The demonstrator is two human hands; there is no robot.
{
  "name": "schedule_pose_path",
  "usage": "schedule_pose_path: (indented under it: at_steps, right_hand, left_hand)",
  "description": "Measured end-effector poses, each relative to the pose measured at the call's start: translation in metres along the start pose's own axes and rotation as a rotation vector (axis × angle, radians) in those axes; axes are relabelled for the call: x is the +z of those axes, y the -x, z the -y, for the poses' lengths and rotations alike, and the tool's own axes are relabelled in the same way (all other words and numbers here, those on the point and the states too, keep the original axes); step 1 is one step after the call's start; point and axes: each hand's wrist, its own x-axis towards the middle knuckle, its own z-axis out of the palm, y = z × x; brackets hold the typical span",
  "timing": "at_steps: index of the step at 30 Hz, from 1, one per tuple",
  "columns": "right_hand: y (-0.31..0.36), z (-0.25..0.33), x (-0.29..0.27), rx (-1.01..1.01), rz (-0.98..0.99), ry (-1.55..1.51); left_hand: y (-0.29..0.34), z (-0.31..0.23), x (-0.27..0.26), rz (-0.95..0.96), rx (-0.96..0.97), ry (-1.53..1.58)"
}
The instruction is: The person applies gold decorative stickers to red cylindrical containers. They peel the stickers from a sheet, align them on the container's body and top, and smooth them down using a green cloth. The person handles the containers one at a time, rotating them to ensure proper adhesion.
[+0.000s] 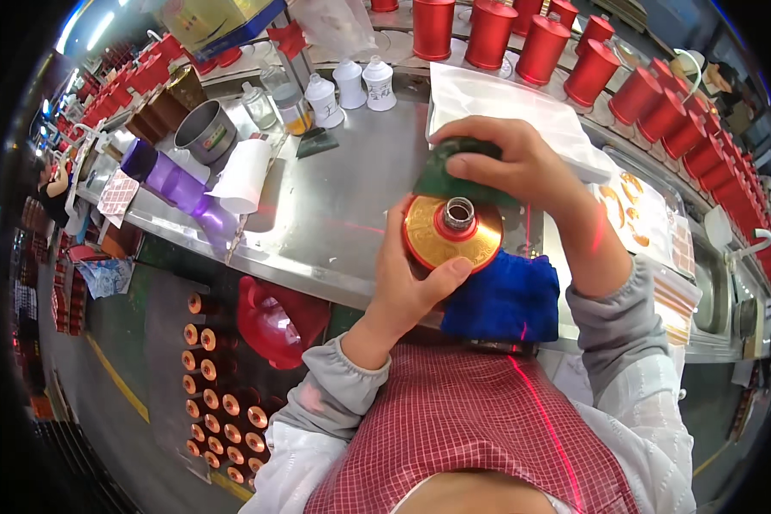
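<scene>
My left hand [411, 287] is wrapped round a red bottle with a gold shoulder [433, 236], its bare glass neck pointing up toward me. In my right hand [505, 163] is a dark green flat piece [441, 171], gripped between thumb and fingers and held against or just over the bottle's far side. Whether it touches the bottle I cannot tell. Beneath the bottle, at the bench's front edge, lies a folded blue cloth [505, 300]. A similar dark green piece [318, 143] rests on the steel bench [351, 188], well left of my hands.
Beyond my right hand is a white tray [522, 111]; gold-brown pieces [630, 201] lie on a sheet to the right. Red canisters [544, 50] line the back. White bottles [379, 84], a grey pot [206, 131] and a purple bottle [176, 188] stand or lie left.
</scene>
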Motion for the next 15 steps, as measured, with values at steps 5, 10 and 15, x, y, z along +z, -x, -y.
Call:
schedule_pose_path:
  at_steps: [5, 10, 15]
  right_hand:
    - [-0.012, 0.0, 0.002, -0.143, 0.155, -0.049]
    - [-0.025, 0.002, 0.0, -0.114, 0.126, 0.054]
    - [-0.038, 0.007, 0.005, -0.106, 0.187, 0.261]
  left_hand:
    - [-0.004, 0.0, -0.006, 0.05, 0.011, -0.03]
    - [-0.007, 0.003, -0.007, 0.062, 0.041, -0.029]
    - [-0.01, 0.005, -0.01, 0.104, 0.062, -0.026]
